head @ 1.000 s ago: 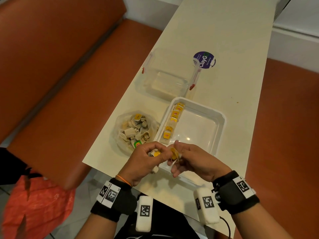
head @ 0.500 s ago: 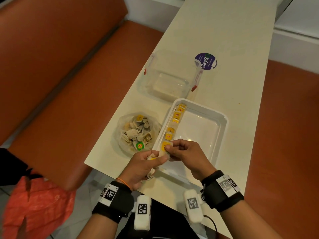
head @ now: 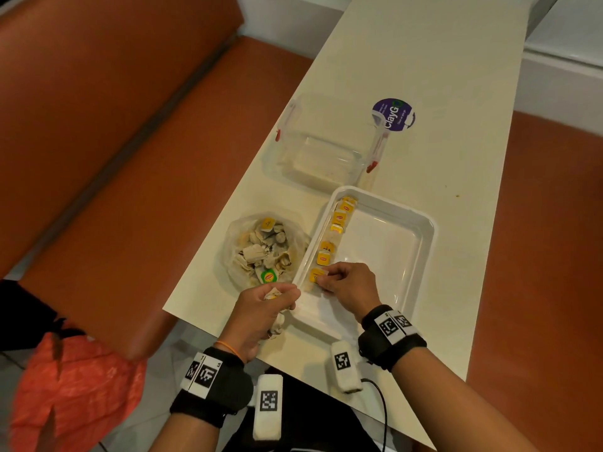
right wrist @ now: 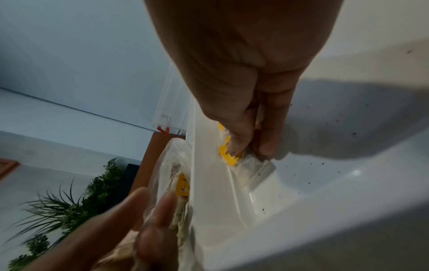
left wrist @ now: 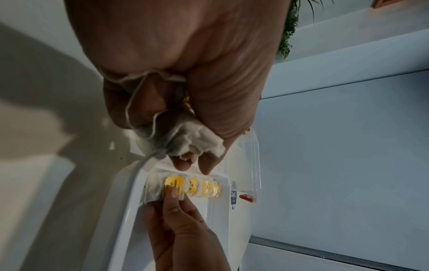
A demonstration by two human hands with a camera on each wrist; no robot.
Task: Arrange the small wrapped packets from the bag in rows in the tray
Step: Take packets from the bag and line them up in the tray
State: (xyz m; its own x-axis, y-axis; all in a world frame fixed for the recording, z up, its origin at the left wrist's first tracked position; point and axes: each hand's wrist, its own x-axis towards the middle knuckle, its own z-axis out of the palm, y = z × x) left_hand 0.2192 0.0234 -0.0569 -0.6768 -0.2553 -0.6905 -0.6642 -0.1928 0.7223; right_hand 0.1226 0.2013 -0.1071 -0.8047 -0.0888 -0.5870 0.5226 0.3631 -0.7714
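Pale desk [head: 408, 60] between orange benches, with a clear box [head: 318, 151] beyond the work. Near the front edge, a white tray [head: 421, 243] beside an open bag [head: 235, 236] of loose packets.

Now down inside the tray: right hand [head: 347, 283], a second ago raised over the near rim beside the other hand. Pinched under its thumb and fingertips [right wrist: 234, 148], a packet with a yellow tag [head: 316, 275], pressed flat onto the tray floor just below the last one in the row [head: 336, 233] along the left wall. Grip not yet let go.

Drawn back to the tray's near left corner: left hand [head: 261, 308], clenched around a small bundle of spare packets [left wrist: 197, 139], strings trailing.

Meaning for the task: first row nearly reaching the near wall, with room for perhaps one more. Rest of the tray floor bare, bag far from emptied, so most of the arranging ahead. Likely next: release, then another packet taken from the left hand's bundle.
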